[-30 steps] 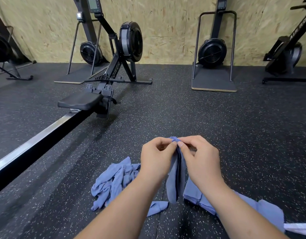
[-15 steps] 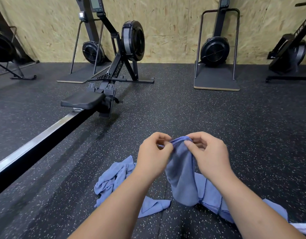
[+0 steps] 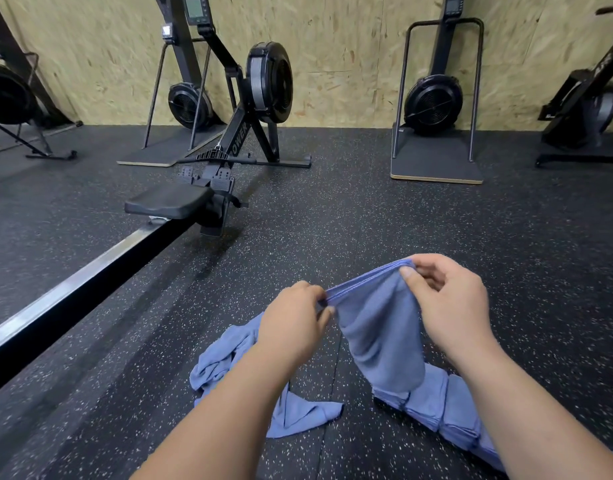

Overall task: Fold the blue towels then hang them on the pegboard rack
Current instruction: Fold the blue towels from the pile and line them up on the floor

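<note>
Towel (image 3: pixel 377 327) is held up off the floor (image 3: pixel 367 220), stretched between both hands. Left hand (image 3: pixel 293 327) pinches one top corner, fingers (image 3: pixel 327 311) curled tight on the hem. Right hand (image 3: pixel 450 306) pinches the other corner, thumb pressing the edge against the bent fingers. Both are grasping, neither released.

The hem shows two layers, so the cloth looks already doubled. Judgement: a mid-fold hold, with corners matched and the top edge pulled taut so the body hangs straight before the next fold.

Right hand sits higher and farther out than the left, so the top edge slopes up toward the right fingers. The cloth hangs below and between the fingers and narrows at its lower end. Cannot tell whether that end touches anything beneath.

Heap (image 3: pixel 225 355): crumpled towels on the floor, below and left of the left fingers, partly hidden by the left forearm. Probably the unfolded supply, kept within reach.

Stack (image 3: pixel 450 403): folded towels on the floor, below the right fingers, running under the right forearm. Probably the finished ones, kept on the opposite side so the two do not mix.

Forearms enter from the near edge, backs of both hands toward the camera.

Rower (image 3: pixel 208 188) stands well beyond the left fingers. Pegboard rack is not in view, and hanging looks not yet begun.
</note>
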